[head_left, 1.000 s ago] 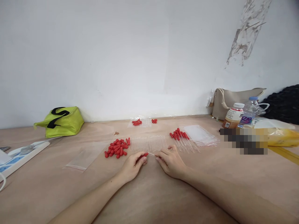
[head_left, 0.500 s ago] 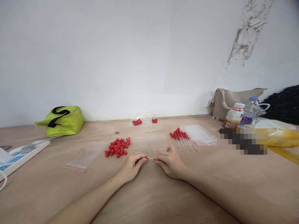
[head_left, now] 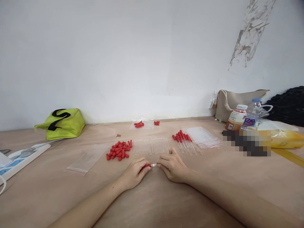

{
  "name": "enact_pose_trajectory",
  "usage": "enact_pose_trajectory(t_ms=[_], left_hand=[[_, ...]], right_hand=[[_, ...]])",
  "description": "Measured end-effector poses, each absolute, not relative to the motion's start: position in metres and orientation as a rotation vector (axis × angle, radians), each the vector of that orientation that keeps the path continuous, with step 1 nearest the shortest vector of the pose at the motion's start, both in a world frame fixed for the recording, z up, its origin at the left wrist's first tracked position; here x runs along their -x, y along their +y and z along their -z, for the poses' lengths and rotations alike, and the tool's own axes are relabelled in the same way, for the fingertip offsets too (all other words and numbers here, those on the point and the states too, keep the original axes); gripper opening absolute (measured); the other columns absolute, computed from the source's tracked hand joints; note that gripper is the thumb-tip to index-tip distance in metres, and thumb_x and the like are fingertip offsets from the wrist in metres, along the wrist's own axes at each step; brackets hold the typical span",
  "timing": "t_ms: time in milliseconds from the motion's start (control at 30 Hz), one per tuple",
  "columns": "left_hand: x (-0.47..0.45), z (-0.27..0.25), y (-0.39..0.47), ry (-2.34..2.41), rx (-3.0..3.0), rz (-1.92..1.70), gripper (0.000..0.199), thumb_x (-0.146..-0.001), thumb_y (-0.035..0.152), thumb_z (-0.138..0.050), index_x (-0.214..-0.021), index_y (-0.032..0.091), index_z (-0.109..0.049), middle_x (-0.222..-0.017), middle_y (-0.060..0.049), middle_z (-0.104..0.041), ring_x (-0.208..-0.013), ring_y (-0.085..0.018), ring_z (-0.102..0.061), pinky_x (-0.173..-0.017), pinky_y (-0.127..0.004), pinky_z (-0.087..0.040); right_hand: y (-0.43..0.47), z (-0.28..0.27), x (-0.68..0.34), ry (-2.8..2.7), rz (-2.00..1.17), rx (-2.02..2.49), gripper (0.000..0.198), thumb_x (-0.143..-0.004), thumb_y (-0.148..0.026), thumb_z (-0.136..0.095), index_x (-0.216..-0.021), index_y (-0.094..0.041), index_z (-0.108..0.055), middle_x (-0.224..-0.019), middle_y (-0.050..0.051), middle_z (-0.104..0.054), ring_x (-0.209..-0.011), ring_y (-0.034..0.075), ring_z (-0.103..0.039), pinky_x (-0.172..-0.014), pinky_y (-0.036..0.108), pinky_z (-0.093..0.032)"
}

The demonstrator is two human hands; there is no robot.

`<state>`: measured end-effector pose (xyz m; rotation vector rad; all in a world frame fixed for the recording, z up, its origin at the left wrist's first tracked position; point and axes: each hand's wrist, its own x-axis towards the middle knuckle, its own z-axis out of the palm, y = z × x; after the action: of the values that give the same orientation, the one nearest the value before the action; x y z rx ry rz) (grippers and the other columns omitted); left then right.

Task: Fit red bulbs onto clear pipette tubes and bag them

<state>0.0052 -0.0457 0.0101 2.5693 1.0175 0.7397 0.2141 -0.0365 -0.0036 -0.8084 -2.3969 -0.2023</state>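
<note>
My left hand (head_left: pixel 136 172) is closed around a red rubber dropper bulb (head_left: pixel 148 165), whose open end points right. Pinched in the fingers of my right hand (head_left: pixel 173 166) is a clear glass dropper tube (head_left: pixel 154 165). The tube's visible end meets the bulb's mouth in the gap between my hands; how far it goes in cannot be made out. Beyond my left hand lies a pile of red bulbs (head_left: pixel 118 150). A row of clear tubes (head_left: pixel 150 146) lies just past both hands. Several droppers with red bulbs fitted (head_left: pixel 182 137) rest beyond my right hand.
A clear zip bag (head_left: pixel 84 160) lies left, a stack of bags (head_left: pixel 201 136) right. Farther back sits a bag with bulbs and tubes (head_left: pixel 148 124). A green bag (head_left: pixel 67 123), power strip (head_left: pixel 26 158), bottles (head_left: pixel 237 117) and beige bag (head_left: pixel 222 103) stand around the edges.
My left hand has shifted slightly down and right, nearer my right hand. More of the bulb now shows past its fingers, and the bulb and tube sit slightly lower.
</note>
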Motion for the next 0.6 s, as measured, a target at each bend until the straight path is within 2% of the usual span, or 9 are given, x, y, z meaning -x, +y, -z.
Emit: enact_pose_trajectory(t_ms=[200,467,600], left_hand=[[-0.005,-0.007,-0.045,0.946,-2.649,-0.713,0.022,-0.09,0.025,-0.035,-0.081,0.016,-0.053,-0.074,-0.003,-0.052,-0.069,-0.014,-0.048,-0.063,-0.024,-0.038],[-0.006,-0.01,-0.041,0.916,-2.665,-0.793,0.021,-0.09,0.023,-0.035,-0.089,0.017,-0.056,-0.079,-0.004,-0.055,-0.073,-0.014,-0.051,-0.066,-0.025,-0.04],[-0.002,-0.01,-0.04,0.969,-2.668,-0.917,0.02,-0.088,0.023,-0.041,-0.101,0.021,-0.056,-0.089,-0.005,-0.057,-0.083,-0.016,-0.052,-0.075,-0.029,-0.041]], right_hand=[[-0.039,0.005,-0.209,-2.429,0.163,0.844,0.021,-0.084,-0.019,-0.038,-0.073,-0.015,-0.056,-0.068,0.001,-0.056,-0.06,0.01,-0.04,-0.066,0.029,-0.018],[-0.042,0.001,-0.208,-2.416,0.159,0.889,0.024,-0.086,-0.022,-0.037,-0.079,-0.017,-0.059,-0.069,0.002,-0.058,-0.064,0.011,-0.044,-0.067,0.03,-0.019],[-0.044,-0.008,-0.214,-2.429,0.203,0.914,0.018,-0.082,-0.023,-0.044,-0.084,-0.022,-0.062,-0.073,0.003,-0.061,-0.072,0.014,-0.048,-0.067,0.03,-0.019]])
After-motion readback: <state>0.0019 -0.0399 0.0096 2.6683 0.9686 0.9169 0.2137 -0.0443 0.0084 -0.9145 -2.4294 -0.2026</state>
